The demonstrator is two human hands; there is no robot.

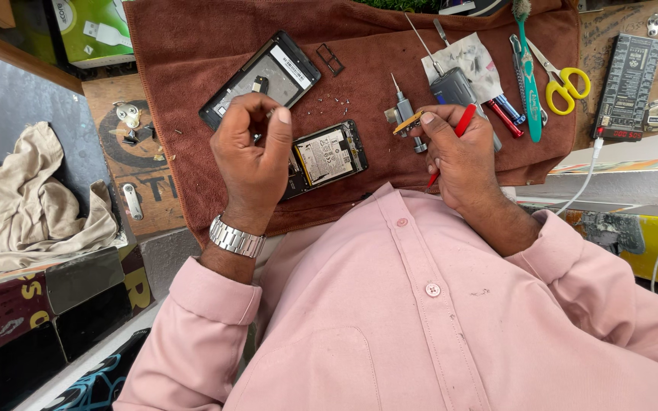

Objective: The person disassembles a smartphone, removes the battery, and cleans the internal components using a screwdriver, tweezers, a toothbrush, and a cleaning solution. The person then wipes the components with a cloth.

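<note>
Brown towel (192,61) covering the bench, bearing 2 phone parts. Left hand (253,156), fingers curled shut (what they pinch cannot be told), overlaps the near end of the opened phone (329,154), which lies between both hands. Right hand (458,148) grips a red-handled tool (464,122) and a small yellow piece (407,122). Detached back cover (268,72) lies beyond the left hand.

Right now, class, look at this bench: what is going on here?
A person in a pink shirt sits at a brown cloth strewn with phone-repair tools. The left hand pinches something too small to make out, above an opened phone with its battery exposed. The right hand grips a red-handled tool and a small yellowish part. The phone's detached back cover lies further up the cloth, beside a small tray frame.
</note>
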